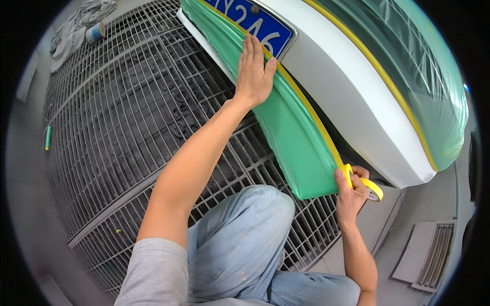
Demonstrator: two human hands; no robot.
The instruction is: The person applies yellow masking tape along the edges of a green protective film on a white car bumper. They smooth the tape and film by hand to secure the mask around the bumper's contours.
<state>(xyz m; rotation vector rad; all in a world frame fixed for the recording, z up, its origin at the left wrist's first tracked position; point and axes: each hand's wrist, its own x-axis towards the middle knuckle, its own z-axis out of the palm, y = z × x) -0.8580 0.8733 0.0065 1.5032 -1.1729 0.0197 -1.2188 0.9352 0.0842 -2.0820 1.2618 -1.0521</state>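
My left hand [255, 69] lies flat with fingers stretched against green masking film [293, 135], just below a blue license plate [255, 23] on a white car panel [352, 89]. Yellow masking tape [312, 115] runs along the film's upper edge, from the plate down to my right hand [352, 194]. That hand grips a roll of yellow masking tape [375, 189] at the film's lower right corner, the thumb on the near side. A dark gap shows between the taped edge and the white panel.
Beneath the car spreads a metal floor grating [127, 112]. More green film [429, 66] with a yellow tape border covers the upper right. Grey cloth [74, 35] and a blue-and-white roll [95, 32] lie far left, a green tube [48, 137] nearer. A slatted panel [434, 255] stands lower right.
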